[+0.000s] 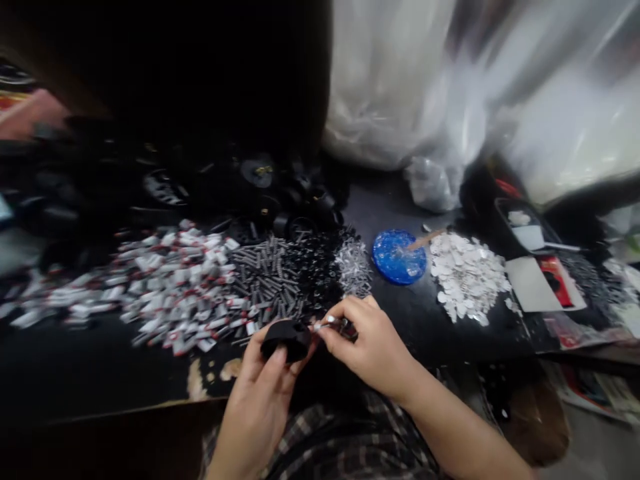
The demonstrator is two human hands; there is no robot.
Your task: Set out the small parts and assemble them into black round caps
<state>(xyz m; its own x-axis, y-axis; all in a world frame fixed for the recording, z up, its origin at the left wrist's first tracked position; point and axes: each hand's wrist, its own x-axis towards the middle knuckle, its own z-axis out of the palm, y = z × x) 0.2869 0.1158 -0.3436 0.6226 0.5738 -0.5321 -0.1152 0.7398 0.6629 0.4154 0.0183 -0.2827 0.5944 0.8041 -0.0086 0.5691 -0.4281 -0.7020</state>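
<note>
Near the table's front edge, my left hand (267, 387) is closed around a black cup-shaped plastic part (285, 339), its thumb at the open rim. Beside it on the right, my right hand (369, 343) pinches a small dark piece with a pale tip (343, 325). That piece points at the cup's right side; whether the two touch I cannot tell. Just beyond my hands lie heaps of dark springs (273, 270), small black parts (313, 270) and small clear-grey parts (353, 263). White cylindrical pieces with red ends (185, 287) are heaped to the left.
A blue round dish (400, 263) of glossy clear substance has a wooden stick (425, 240) in it. To its right are flat white discs (467, 277) and an open white box (545, 283). Black housings (310, 210) and large plastic bags (390, 87) stand behind.
</note>
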